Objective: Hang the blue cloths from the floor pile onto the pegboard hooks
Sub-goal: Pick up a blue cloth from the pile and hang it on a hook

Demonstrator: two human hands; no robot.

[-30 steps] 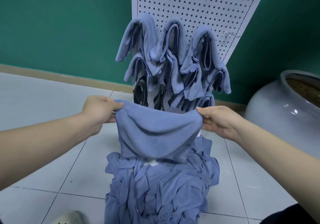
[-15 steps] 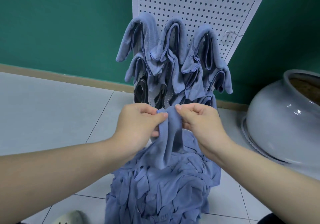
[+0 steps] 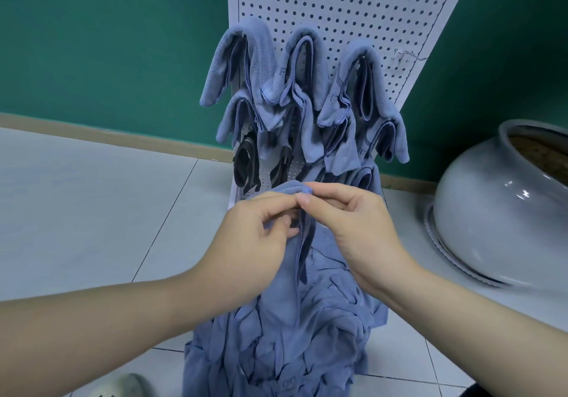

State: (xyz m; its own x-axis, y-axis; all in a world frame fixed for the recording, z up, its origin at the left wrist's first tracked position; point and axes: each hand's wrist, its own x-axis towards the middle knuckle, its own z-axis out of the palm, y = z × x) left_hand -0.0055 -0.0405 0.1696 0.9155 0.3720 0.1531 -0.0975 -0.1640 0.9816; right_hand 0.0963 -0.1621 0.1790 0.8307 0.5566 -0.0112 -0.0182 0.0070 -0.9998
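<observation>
I see my left hand point(image 3: 255, 237) with its fingers curled, pinching the top edge of a blue cloth point(image 3: 295, 267) between thumb and fingertips. The cloth is soft, dull blue, folded lengthwise so that a dark crease runs down its middle; it hangs from the pinch straight down onto the pile point(image 3: 282, 344) of the same crumpled blue cloths on the tiled floor point(image 3: 92, 212). Its upper edge bunches into a small hump just above my fingers. My right hand point(image 3: 356, 227) meets the left at the same spot, thumb and forefinger closed on the cloth's top edge, the two hands touching at the fingertips. The cloth sits between both hands, its body falling below the wrists. Behind and above them stands the white pegboard point(image 3: 353, 12), leaning against the green wall point(image 3: 107, 43), with several blue cloths point(image 3: 304, 89) draped over its hooks in rows. Far right, a big grey glazed pot point(image 3: 498, 212) rests on the floor
</observation>
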